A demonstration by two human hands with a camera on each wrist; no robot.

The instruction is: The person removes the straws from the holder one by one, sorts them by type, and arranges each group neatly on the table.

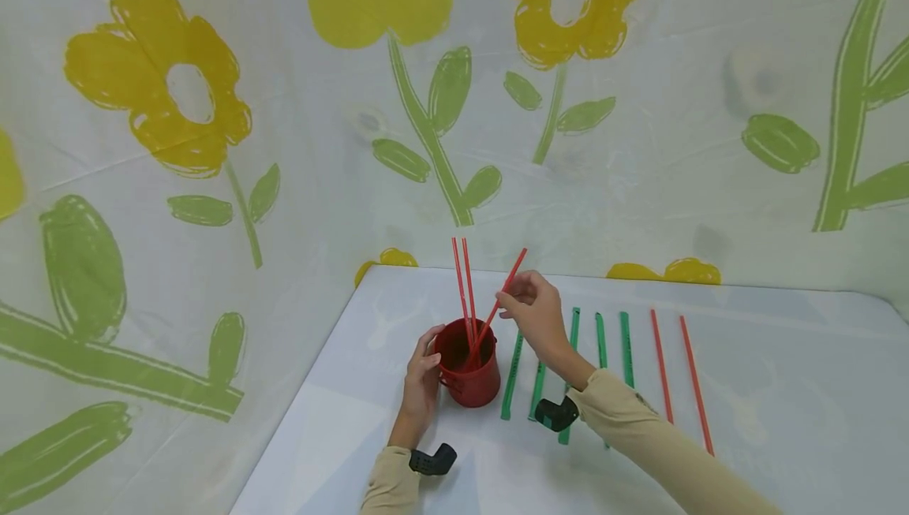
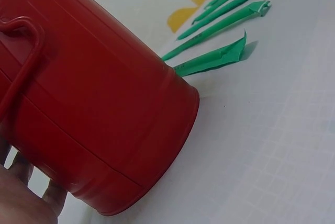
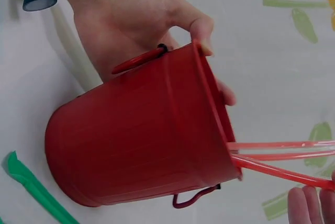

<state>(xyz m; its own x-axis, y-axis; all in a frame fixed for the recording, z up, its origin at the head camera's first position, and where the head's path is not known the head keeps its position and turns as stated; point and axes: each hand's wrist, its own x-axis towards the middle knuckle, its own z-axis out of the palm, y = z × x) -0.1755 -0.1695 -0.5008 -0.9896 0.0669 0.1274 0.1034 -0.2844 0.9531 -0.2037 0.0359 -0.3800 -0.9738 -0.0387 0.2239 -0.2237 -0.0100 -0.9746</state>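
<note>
A small red metal bucket (image 1: pixel 474 386) with a wire side handle (image 3: pixel 196 198) stands on the table. My left hand (image 1: pixel 422 390) grips it from the left, with the thumb at the rim; in the right wrist view that same hand (image 3: pixel 128 28) wraps the bucket's side. My right hand (image 1: pixel 537 316) pinches a red straw (image 1: pixel 516 264) near its upper part. That straw slants, its lower end inside the bucket. Two more red straws (image 1: pixel 466 270) lean upright in the bucket beside it. The bucket wall (image 2: pixel 104 93) fills much of the left wrist view, hiding most of the left fingers.
Right of the bucket lies a row of green paper-wrapped sticks (image 1: pixel 511 385), partly under my right forearm. Two red straws (image 1: pixel 697 381) lie farther right on the white table (image 1: pixel 795 404). A flower-patterned cloth (image 1: pixel 639 184) hangs behind the table.
</note>
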